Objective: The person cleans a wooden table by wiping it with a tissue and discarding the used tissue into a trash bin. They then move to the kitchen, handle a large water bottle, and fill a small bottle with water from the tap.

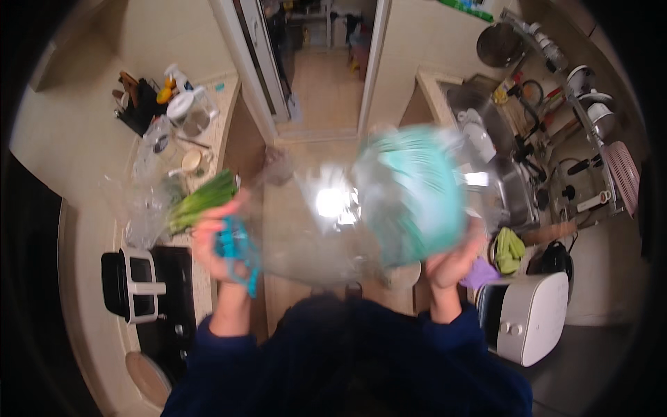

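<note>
My left hand (211,247) is closed around a bunched teal strap or strip of plastic (237,250). A large clear plastic sheet or bag (312,245) spans the space between my hands, with a bright glare on it. My right hand (453,255) supports a blurred teal plastic bag (422,193) from below and the side; its contents cannot be made out. Whether the clear plastic and the teal bag are one piece is not plain. Just beyond my left hand, a bunch of green stalks (206,200) lies on the left counter.
On the left counter stand a lidded jar (182,109), crumpled clear plastic (146,219) and a black-and-white basket drawer (138,285). To the right are a steel sink (513,190), a green cloth (509,250) and a white appliance (542,318). A doorway (320,78) opens ahead.
</note>
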`<state>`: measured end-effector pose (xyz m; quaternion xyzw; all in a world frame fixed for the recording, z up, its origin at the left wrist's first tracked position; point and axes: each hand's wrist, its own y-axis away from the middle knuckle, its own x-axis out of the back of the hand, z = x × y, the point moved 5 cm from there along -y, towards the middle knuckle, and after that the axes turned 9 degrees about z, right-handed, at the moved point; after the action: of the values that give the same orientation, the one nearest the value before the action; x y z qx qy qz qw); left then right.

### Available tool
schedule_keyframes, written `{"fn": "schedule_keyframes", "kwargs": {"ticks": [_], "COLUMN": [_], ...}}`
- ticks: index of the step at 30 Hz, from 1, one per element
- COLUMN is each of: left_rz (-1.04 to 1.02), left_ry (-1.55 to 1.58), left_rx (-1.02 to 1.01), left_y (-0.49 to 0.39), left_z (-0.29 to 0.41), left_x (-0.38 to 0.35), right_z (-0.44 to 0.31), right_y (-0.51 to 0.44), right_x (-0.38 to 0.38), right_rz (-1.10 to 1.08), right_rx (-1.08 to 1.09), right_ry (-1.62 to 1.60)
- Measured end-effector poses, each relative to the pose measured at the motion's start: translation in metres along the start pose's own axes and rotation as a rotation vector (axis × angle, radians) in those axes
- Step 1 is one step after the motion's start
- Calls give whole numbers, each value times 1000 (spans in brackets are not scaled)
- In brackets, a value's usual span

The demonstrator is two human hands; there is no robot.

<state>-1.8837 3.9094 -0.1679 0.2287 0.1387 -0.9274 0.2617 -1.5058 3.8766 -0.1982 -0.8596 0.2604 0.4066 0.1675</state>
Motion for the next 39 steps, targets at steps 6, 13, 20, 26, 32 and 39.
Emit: {"fn": "schedule_keyframes", "kwargs": {"ticks": [6,13,20,26,32,39], "left_rz": [-26,-205,-36,39,-49,-90], "left_ry": [-600,-3,-32,-423,65,214], "left_rx": [119,-99,-83,636,254,197], "left_y": [-6,15,4,18,-8,-13], "left_z": [-14,15,-19,-78,-73,-40], "left_x": [-16,-29,-4,23,18,0], "right_z": [28,17,0,30,29,-2], "right_y": [9,3,7,10,-14,-6], "right_x": [41,75,56,67,57,4], "right_rz": [410,483,230,465,211,192], "right_rx": [-450,-21,4,-332,-34,-8], "right_ry": [629,336,44,668,295,272]}}
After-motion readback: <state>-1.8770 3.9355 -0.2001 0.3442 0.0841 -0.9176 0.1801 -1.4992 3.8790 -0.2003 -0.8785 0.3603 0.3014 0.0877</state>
